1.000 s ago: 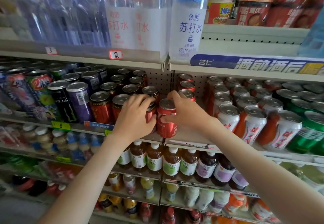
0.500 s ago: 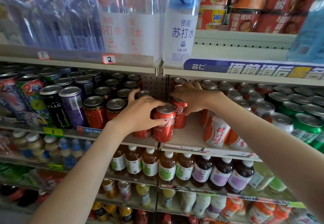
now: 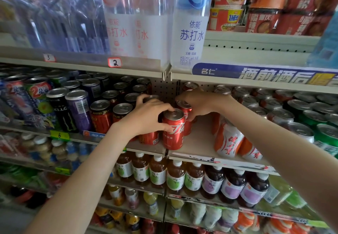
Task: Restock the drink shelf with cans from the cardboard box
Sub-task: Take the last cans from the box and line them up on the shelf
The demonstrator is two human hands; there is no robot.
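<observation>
Vs. 1 s ago the work is now split btwn both hands. Then, the right hand held a red can at the front edge of the drink shelf (image 3: 199,142), w/ the left hand on the cans beside it. Now the left hand (image 3: 146,118) grips the front cola can (image 3: 172,133), fingers over the lid and thumb round the side. The right hand (image 3: 201,103) has gone deeper, fingers curled on a second cola can (image 3: 185,108) just behind and touching the front one. Both cans stand upright, the front one right at the shelf's front edge. Likely the row is being lined up front-to-back, so this placement looks nearly done. Bare shelf shows btwn the cola row and the orange-white cans (image 3: 228,142) toward the right end, so more cans probably fit. Cardboard box not in view.
</observation>
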